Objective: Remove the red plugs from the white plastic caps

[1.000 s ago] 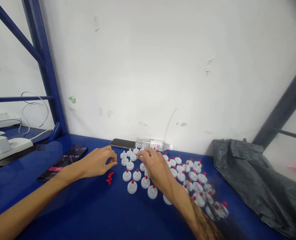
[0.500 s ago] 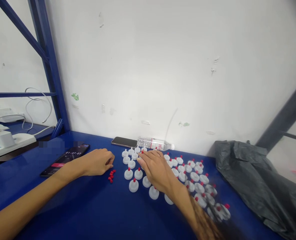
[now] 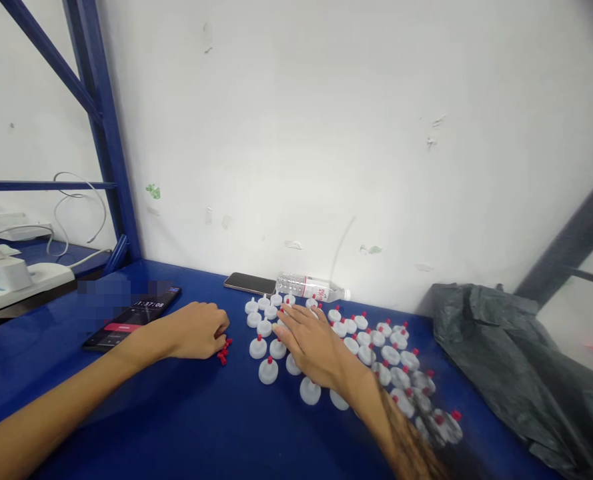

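Observation:
My left hand (image 3: 199,329) is curled closed at the small pile of red caps (image 3: 223,355), its fingertips at the pile's upper edge. Whatever sits between those fingers is hidden. Over the group of white nozzle lids my right hand (image 3: 312,339) stretches out with fingers apart, covering some of them. A white lid with a red tip (image 3: 268,371) stands upright left of my right wrist. Farther back are several bare white lids (image 3: 254,319) without red tips. To the right of my right hand, many red-tipped lids (image 3: 389,354) stand on the blue table.
A phone with a running timer (image 3: 126,325) lies left of my left hand. Against the wall rest another phone (image 3: 250,283) and a clear plastic bottle (image 3: 303,287) on its side. A dark plastic bag (image 3: 501,360) covers the right end. A power strip (image 3: 31,283) is far left.
My left hand has lowered slightly onto the red caps and its fingers have curled in more. My right hand's fingers have straightened a little over the lids. The view has shifted slightly.

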A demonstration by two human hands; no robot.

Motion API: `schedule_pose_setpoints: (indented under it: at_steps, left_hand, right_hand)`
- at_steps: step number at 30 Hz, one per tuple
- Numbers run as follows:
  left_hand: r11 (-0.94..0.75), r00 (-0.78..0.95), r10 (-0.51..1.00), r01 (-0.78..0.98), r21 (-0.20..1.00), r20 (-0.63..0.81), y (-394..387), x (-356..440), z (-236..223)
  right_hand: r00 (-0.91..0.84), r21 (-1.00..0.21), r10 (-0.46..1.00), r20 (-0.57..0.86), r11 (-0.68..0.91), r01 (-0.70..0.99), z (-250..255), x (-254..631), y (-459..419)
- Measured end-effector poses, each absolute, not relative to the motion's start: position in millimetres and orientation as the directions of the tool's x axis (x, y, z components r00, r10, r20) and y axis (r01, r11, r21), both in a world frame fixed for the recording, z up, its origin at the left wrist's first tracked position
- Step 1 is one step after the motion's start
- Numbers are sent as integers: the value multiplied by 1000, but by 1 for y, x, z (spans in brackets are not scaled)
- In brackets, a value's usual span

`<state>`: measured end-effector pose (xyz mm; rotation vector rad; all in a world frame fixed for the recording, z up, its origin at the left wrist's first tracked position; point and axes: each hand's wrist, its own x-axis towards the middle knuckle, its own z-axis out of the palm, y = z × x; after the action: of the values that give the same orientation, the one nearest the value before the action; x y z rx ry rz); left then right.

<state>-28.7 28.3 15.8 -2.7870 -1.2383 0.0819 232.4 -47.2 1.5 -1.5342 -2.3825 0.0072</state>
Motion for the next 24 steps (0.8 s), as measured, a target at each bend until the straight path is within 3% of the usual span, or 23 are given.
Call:
schedule_pose_setpoints:
  at_steps: [4,11,18,24]
  left_hand:
    - [-667,672,740,738,-99,26,31,-26,9]
    - [-687,680,723,726,20,123,53,-25,9]
    - [-588,475,775,784,200,417,72,-23,6]
    - [-674,485,710,677,294,511,63,-28,-11]
  right_hand:
    - [-377,-194,894,243,425,884,4,232,-48]
    - [-378,-217,885,270,438,872,7,234,-46]
    - [-421,-213,857,298,489,846,8,235,-42]
    - [-422,-179,826,372,510,841,10,230,-49]
